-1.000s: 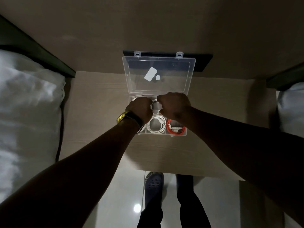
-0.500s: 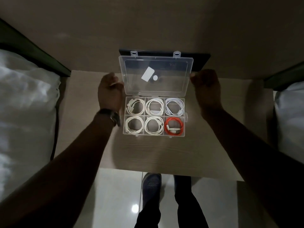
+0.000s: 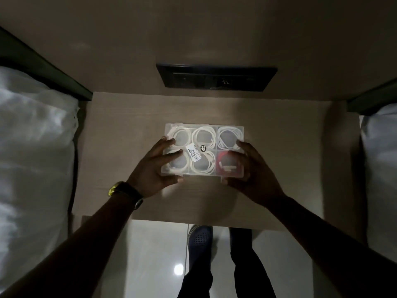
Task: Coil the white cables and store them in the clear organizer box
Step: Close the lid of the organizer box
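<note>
The clear organizer box point(image 3: 204, 125) lies on the wooden bedside table point(image 3: 120, 125), its lid down over the compartments. Through the lid I see several coiled white cables point(image 3: 203, 137) and one red cable point(image 3: 228, 165) in the near right compartment. A price label point(image 3: 194, 153) sticks to the lid's middle. My left hand point(image 3: 154, 171) presses on the box's left side, fingers on the lid and thumb at the front edge. My right hand point(image 3: 253, 168) grips the right side the same way.
A dark wall socket panel point(image 3: 217, 79) sits above the table's back edge. White bedding lies on both sides, a left bed point(image 3: 32, 158) and a right bed point(image 3: 380, 168). My legs and a blue shoe point(image 3: 199, 237) stand on the glossy floor below the table's front edge.
The lid, upright before, now lies closed over the compartments. Both hands moved from the lid's sides down onto the box, pressing near the front edge.
</note>
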Available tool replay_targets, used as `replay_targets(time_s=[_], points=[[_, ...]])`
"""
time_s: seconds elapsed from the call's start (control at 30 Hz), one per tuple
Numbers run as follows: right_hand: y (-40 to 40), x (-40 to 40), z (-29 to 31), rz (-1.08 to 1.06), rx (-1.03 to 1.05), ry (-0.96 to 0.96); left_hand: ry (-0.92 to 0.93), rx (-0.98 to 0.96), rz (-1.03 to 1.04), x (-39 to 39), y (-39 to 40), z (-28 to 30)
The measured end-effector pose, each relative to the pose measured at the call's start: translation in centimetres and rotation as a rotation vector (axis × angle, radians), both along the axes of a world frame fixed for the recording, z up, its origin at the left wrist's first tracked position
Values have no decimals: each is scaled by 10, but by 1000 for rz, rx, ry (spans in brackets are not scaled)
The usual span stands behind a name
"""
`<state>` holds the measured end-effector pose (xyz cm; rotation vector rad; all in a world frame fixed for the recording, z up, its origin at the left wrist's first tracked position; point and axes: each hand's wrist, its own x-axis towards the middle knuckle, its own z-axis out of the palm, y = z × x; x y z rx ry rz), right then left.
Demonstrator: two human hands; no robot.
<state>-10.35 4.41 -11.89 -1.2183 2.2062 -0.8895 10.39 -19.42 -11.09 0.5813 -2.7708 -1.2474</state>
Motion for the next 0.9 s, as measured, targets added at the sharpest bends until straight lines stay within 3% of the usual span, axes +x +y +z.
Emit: replay_targets(time_s=[0.13, 0.5, 0.7, 0.83, 0.9], points=[[5, 15, -25, 38, 3, 233, 117, -134, -23, 6, 3, -22], [3, 21, -59, 129, 44, 558, 35, -636, -177, 15, 1, -63], [0, 16, -44, 64, 136, 406, 36, -513, -145, 7, -1, -53], [-29, -11, -30, 71, 78, 475, 49, -329, -74, -30, -31, -31], [-44, -28, -27, 32, 112, 359, 22, -310, -48, -51, -45, -25]])
